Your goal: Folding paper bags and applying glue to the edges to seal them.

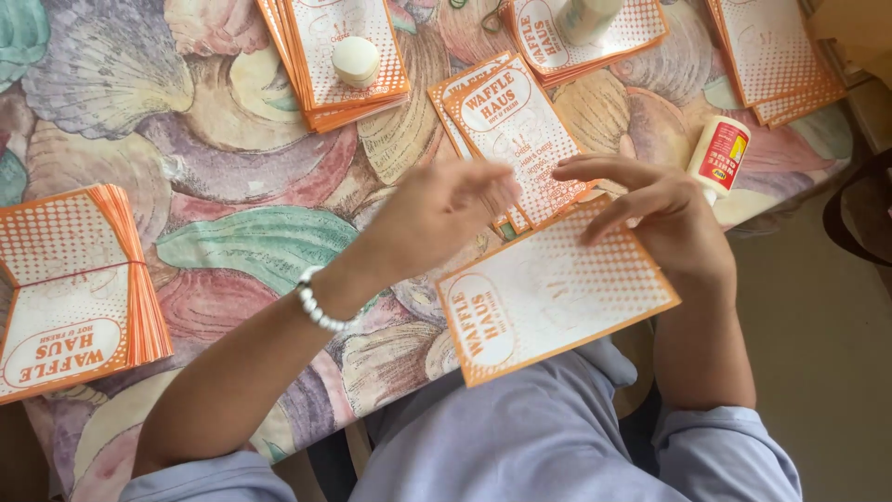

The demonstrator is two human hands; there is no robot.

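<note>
Our hands work orange paper sleeves on a shell-print table

A sleeve lies at the near edge under our right hand, fingers resting open; the left hand hovers beside, blurred, holding nothing; glue bottle near

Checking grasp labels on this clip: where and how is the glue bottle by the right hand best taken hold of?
Grip the glue bottle around its white, red-labelled body, coming from above. It seems to lie tilted on the table, cap end toward the right hand, long sides bare, and nothing crowds it; that hand looks nearest.
</note>
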